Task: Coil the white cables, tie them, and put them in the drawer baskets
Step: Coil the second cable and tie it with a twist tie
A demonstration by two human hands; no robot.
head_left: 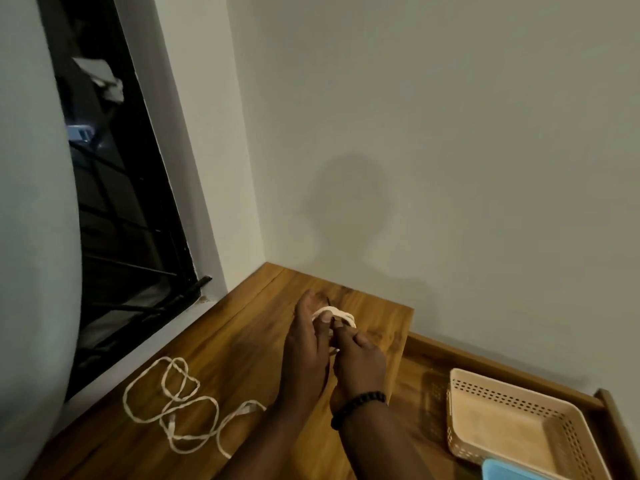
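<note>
Left hand (304, 344): bare; no ring, watch or glove is seen.
Left forearm: uncovered as far as the lower frame edge; no sleeve is shown.
Right hand (358, 358): bare; no ring can be made out.
Right wrist: a bracelet (356, 407) of round black beads is worn in a single strand just behind the hand.
Right forearm: uncovered below the bracelet.

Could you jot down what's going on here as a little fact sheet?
Left hand: holding a small white coil
Right hand: working a thin dark tie at the coil
Loose cable: uncoiled on the wooden top, left of the arms
Beige basket: in the open drawer, no cable in it
Blue basket: corner showing only
</note>
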